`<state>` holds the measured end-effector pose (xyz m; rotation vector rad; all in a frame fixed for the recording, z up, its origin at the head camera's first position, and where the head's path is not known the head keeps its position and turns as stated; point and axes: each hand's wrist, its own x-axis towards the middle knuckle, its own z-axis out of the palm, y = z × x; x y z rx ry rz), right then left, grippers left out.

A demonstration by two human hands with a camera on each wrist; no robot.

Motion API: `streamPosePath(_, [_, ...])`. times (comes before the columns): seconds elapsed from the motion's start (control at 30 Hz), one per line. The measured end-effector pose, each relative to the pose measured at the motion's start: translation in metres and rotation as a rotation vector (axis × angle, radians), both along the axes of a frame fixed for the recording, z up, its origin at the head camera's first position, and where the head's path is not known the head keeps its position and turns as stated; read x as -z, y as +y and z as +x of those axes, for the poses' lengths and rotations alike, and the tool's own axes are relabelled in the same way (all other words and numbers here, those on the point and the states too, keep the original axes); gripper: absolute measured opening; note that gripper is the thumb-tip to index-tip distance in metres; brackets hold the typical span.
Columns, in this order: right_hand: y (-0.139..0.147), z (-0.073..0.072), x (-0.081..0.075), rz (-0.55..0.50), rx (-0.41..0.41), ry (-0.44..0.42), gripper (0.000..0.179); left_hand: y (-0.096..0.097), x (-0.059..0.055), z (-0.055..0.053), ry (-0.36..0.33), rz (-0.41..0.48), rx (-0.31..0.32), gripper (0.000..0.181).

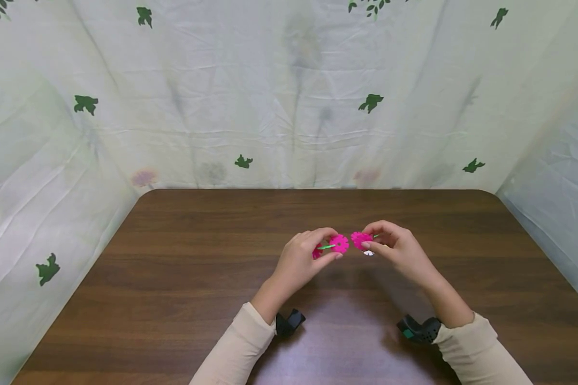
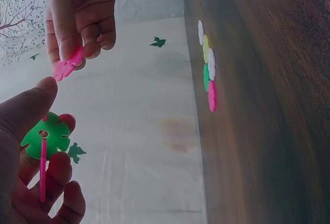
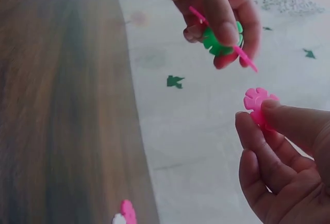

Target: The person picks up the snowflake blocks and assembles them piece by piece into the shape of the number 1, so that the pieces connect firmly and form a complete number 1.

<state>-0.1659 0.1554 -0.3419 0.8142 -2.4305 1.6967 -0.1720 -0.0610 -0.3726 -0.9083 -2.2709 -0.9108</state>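
Slightly left of the right hand, my left hand pinches a small joined piece over the table. That piece has a notched green plastic disc with a pink disc slotted into its edge and more pink on its other side. My right hand holds a separate pink notched disc between thumb and fingers. A narrow gap parts this disc from the left hand's piece. Both hands are raised, and the fingers partly cover the discs.
On the brown wooden table, several notched discs in white, yellow, green and pink form a row, mostly hidden behind the right hand in the head view. A pale cloth with green leaf shapes surrounds the table's back and sides.
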Motion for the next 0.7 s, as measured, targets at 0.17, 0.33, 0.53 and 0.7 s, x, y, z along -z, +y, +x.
streamPosePath(0.17, [-0.005, 0.001, -0.005, 0.003, -0.012, 0.025, 0.015, -0.001, -0.001, 0.0, -0.005, -0.002, -0.005, 0.037])
streamPosePath(0.33, [-0.009, 0.002, -0.006, 0.007, -0.021, 0.056, 0.014, -0.001, -0.001, 0.0, 0.001, -0.003, -0.008, 0.035])
streamPosePath(0.53, [-0.014, 0.003, -0.007, 0.025, -0.004, 0.102, 0.013, 0.0, -0.001, 0.001, -0.013, 0.017, 0.016, 0.034])
streamPosePath(0.7, [-0.016, 0.003, -0.006, -0.011, -0.007, 0.149, 0.014, 0.001, -0.001, 0.002, -0.06, 0.036, 0.058, 0.034])
